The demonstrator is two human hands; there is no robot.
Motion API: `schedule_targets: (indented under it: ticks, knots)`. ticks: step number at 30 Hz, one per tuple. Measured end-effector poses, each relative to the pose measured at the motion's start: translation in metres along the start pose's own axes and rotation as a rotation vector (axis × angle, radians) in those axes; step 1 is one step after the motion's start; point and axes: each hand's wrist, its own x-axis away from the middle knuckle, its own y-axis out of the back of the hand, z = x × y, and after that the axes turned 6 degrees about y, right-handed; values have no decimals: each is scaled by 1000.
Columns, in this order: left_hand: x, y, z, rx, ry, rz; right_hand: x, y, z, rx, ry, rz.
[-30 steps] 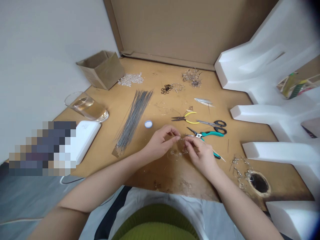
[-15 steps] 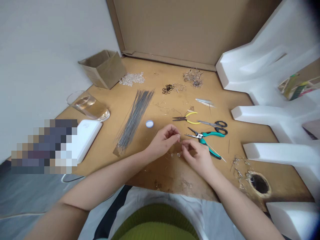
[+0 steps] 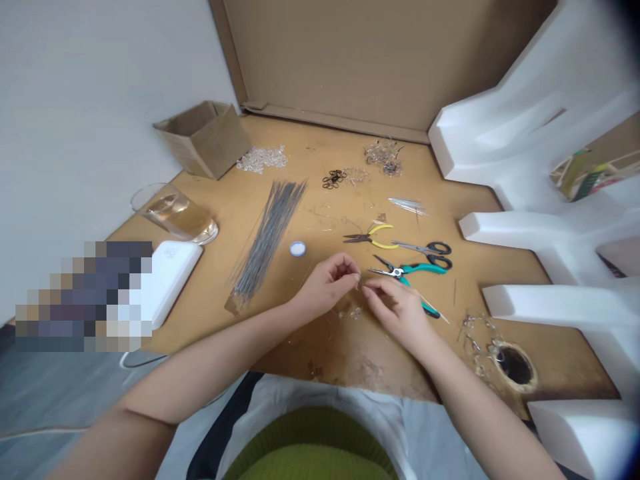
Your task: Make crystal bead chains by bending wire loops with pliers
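Observation:
Over the near middle of the table, my left hand is closed, thumb against fingers, in a pinch on something too small to make out. My right hand faces it with thumb and fingers drawn together, fingertips close to the left ones; whatever lies between them is hidden. Just below the fingertips are small clear beads; whether they hang or lie on the wood I cannot tell. Teal-handled pliers lie partly behind my right hand. Beyond them are yellow-handled pliers and black-handled scissors.
A bundle of thin wires lies left of the hands, beside a small round white disc. Farther off are clear beads, black rings and a cardboard box. A glass holds liquid. White foam borders the right.
The fingers of my right hand have straightened a little and its tips sit slightly apart from my left hand. My left hand keeps its pinch. The whole view has shifted slightly.

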Motion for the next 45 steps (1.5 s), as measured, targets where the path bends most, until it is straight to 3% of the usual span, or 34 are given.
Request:
schedule_targets:
  ticks: [4,7,19,23,27,31,34,40,45]
  knots:
    - [-2,4,0,32,45,-4,9,34,-21,424,-27,173]
    - [-3,6,-1,66,63,-4,19,49,-37,646,-89,302]
    - [-7,13,-2,227,242,11,4,46,-45,935,-101,464]
    - [-6,14,-3,181,206,-3,1,50,-49,868,-161,439]
    - [-5,15,-6,125,142,-37,-3,70,-47,527,-308,359]
    - [-7,16,-6,111,94,-60,-4,88,-28,146,-333,527]
    - [-7,17,-5,99,76,-66,-3,91,-12,172,-318,588]
    - [-5,16,-6,77,13,-81,-5,88,6,426,-214,561]
    - [-2,16,-7,35,-35,-97,-7,86,14,496,-176,547]
